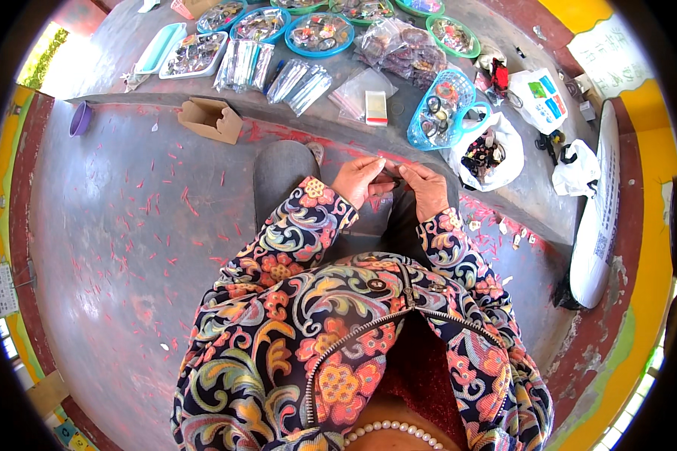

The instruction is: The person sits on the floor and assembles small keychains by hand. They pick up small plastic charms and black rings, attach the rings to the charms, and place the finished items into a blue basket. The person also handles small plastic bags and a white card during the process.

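My left hand (361, 180) and my right hand (426, 189) are held close together above my knees, their fingertips almost meeting. The thumb and fingers of each hand are pinched. Something small and dark seems to lie between them, too small and covered for me to name. Both forearms wear floral sleeves (305, 218). Just beyond my right hand, on the raised ledge, stand a blue plastic basket (450, 113) with small round items and a white plastic bag (504, 165) filled with small dark pieces.
Along the ledge are round blue trays (320, 51) of small goods, a white tray (195, 54), bundles of clear packets (301, 84) and bagged brown items (414, 51). An open cardboard box (209, 120) and a purple bowl (80, 120) stand below. Red scraps (188, 199) litter the floor.
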{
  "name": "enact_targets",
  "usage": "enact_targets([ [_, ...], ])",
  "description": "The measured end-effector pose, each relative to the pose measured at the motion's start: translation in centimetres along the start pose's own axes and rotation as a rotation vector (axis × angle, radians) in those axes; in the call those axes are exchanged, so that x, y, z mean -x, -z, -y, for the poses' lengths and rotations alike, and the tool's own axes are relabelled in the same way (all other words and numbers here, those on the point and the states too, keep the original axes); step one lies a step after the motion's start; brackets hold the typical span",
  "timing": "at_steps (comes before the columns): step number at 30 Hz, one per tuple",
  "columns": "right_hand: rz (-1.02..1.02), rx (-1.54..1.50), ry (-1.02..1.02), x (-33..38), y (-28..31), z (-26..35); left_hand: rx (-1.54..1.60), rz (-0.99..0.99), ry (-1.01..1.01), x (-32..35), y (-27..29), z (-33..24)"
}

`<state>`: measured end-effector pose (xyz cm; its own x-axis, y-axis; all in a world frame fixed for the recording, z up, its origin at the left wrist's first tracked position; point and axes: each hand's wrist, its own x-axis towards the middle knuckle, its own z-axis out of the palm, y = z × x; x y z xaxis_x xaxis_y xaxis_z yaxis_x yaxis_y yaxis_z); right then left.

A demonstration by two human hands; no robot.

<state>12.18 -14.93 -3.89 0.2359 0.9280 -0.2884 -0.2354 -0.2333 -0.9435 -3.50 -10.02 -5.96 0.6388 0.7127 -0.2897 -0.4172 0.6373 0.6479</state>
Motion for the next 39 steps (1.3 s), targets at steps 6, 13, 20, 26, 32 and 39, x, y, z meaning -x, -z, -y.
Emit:
enact_targets([
  [6, 0.009, -0.026, 0.054, -0.1, 0.1, -0.1, 0.022, -0.072, -0.067, -0.3, 0.5, 0.4],
  [13, 0.052, -0.129, -0.054, 0.4, -0.2, 0.9, 0.108, -0.052, -0.103, 0.0, 0.2, -0.1],
  [20, 0.055, -0.116, -0.03, -0.1, 0.6, 0.0, 0.133, -0.025, -0.072, -0.1, 0.4, -0.2],
  [26, 0.052, -0.159, -0.081, -0.2, 0.9, -0.5, 0.133, -0.008, -0.058, 0.1, 0.3, -0.4],
  [32, -0.137, 0.163, 0.131, -0.6, 0.7, -0.5, 0.099, -0.054, -0.124, -0.3, 0.3, 0.3],
  [39, -0.126, 0.843, 0.752, 0.6, -1.8, 2.8, -0.143, -0.131, -0.132, -0.6, 0.0, 0.6],
])
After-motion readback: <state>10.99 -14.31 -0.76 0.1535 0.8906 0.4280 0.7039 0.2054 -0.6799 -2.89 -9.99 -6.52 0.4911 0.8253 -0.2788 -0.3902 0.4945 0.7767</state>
